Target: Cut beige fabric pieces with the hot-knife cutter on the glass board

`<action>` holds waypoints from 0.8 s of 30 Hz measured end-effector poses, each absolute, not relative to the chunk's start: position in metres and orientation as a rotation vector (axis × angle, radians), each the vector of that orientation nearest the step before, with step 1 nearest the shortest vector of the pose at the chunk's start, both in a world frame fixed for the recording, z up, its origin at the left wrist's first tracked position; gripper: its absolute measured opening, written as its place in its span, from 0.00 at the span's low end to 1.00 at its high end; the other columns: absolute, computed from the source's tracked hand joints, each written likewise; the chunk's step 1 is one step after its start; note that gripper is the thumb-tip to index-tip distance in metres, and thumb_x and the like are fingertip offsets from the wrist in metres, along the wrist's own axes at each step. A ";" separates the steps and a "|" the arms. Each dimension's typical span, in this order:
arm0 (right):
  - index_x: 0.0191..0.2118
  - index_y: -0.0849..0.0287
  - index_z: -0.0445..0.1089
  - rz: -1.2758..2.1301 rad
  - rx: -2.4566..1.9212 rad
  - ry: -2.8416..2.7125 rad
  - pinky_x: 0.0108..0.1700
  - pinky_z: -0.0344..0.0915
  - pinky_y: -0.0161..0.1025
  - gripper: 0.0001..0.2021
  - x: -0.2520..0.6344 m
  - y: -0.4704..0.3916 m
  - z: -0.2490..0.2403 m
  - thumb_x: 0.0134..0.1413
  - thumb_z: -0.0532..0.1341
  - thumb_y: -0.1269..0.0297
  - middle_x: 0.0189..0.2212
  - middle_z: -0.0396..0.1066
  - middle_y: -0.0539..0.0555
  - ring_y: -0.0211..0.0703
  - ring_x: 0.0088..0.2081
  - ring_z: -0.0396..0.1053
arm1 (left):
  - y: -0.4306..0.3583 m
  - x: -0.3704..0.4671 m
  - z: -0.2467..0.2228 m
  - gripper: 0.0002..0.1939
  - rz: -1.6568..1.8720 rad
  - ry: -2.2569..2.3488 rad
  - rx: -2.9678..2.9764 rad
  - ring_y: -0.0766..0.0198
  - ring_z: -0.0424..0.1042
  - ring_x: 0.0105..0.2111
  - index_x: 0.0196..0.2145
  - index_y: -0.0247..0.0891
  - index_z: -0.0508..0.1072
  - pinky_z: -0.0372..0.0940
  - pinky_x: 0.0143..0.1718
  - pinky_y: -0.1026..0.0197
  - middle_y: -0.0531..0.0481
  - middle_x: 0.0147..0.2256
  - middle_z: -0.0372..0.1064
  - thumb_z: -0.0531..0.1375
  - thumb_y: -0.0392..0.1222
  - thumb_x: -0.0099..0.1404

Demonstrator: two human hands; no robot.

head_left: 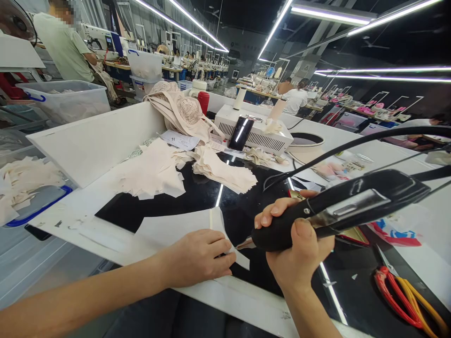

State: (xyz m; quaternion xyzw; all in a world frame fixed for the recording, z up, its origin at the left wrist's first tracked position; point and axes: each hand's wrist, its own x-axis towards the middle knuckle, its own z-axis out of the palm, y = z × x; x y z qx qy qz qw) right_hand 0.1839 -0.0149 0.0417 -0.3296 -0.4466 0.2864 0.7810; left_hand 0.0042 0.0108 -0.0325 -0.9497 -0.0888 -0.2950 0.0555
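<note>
Head view: shows at the lower centre the left hand point(202, 258), laid over the right part of a white sheet point(172, 230) with fingers bent and close together. Cannot confirm from this angle any pinch between thumb and fingers. Grips at the right of centre, with the right hand point(305, 249), the thick black body of a corded tool point(355, 199), fingers and thumb clamped around it. Points the metal tip point(246, 243) of the tool down and leftward, close beside the left fingertips and near the right end of the sheet. Note the sheet at lower centre, lying over the black panel point(243, 213) and the white table edge point(257, 300), with a narrow pale strip point(211, 218) across its upper part. Record at centre left a spread of beige pieces point(151, 171) and, near the centre, a beige stack point(225, 171). Note above them a lace pile point(181, 108), a paper slip point(180, 140), and a dark phone point(241, 133) against a vented white box point(264, 134). Record at lower right scissors point(398, 298) with red and orange handles. Observe at upper left a person point(61, 47) in a light top, near a clear bin point(70, 103).
</note>
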 end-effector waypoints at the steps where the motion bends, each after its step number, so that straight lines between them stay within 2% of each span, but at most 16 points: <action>1: 0.49 0.52 0.67 0.618 -0.715 -0.965 0.24 0.71 0.38 0.20 0.184 -0.015 0.042 0.54 0.72 0.57 0.28 0.72 0.44 0.38 0.22 0.69 | 0.011 0.004 -0.033 0.09 -0.894 -0.272 -2.883 0.58 0.76 0.43 0.47 0.32 0.74 0.75 0.50 0.57 0.45 0.40 0.74 0.61 0.42 0.77; 7: 0.48 0.51 0.66 0.592 -0.748 -0.987 0.23 0.71 0.39 0.19 0.182 -0.013 0.040 0.55 0.71 0.55 0.27 0.70 0.43 0.38 0.22 0.69 | 0.010 0.005 -0.034 0.08 -0.917 -0.287 -2.868 0.59 0.76 0.43 0.47 0.33 0.75 0.76 0.50 0.57 0.44 0.41 0.74 0.62 0.41 0.76; 19: 0.48 0.52 0.69 0.604 -0.719 -0.942 0.23 0.71 0.37 0.20 0.194 -0.023 0.047 0.52 0.73 0.58 0.27 0.72 0.44 0.38 0.22 0.69 | 0.011 0.006 -0.034 0.07 -0.944 -0.292 -2.862 0.58 0.76 0.43 0.45 0.33 0.75 0.76 0.50 0.57 0.44 0.40 0.74 0.59 0.39 0.77; 24: 0.48 0.52 0.69 0.599 -0.726 -0.957 0.24 0.71 0.37 0.18 0.194 -0.025 0.042 0.54 0.72 0.59 0.27 0.72 0.44 0.38 0.23 0.69 | 0.011 0.005 -0.033 0.07 -0.957 -0.287 -2.868 0.59 0.76 0.41 0.45 0.33 0.75 0.76 0.49 0.57 0.44 0.40 0.75 0.59 0.38 0.77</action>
